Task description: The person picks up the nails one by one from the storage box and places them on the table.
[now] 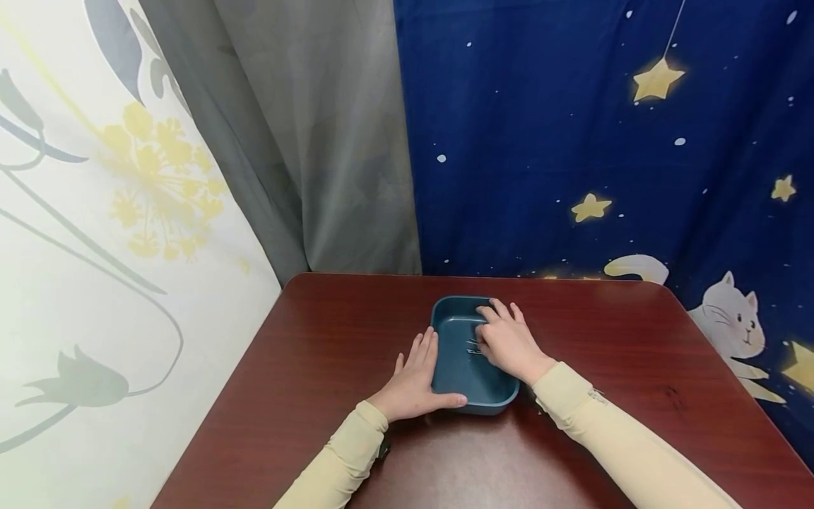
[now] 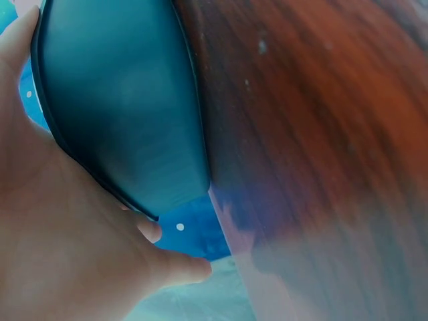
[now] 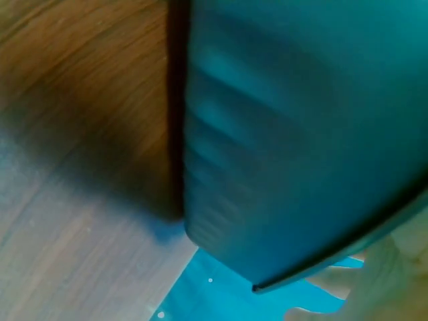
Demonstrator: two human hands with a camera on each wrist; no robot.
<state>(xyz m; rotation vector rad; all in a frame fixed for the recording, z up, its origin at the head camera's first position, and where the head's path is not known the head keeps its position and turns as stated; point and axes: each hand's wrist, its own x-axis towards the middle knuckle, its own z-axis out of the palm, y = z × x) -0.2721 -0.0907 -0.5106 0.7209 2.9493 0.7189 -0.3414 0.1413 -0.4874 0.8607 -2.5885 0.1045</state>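
Note:
A dark blue-green rectangular tray (image 1: 459,367) with rounded corners and raised walls stands on the table. My left hand (image 1: 412,385) lies at its near left corner, fingers straight along the left rim and thumb over the near rim. My right hand (image 1: 509,345) reaches over the right wall, with thumb and index finger bent down inside and the other fingers spread toward the far rim. Several thin, dark metallic pins (image 1: 473,351) show right at those bent fingertips; I cannot tell whether they are pinched. The left wrist view shows the tray's outer wall (image 2: 127,100) beside my palm.
The tray sits on a glossy reddish-brown wooden table (image 1: 331,339). Behind it hang a grey curtain (image 1: 362,141) and a blue curtain with stars (image 1: 540,127). A white floral curtain (image 1: 127,297) hangs along the left side.

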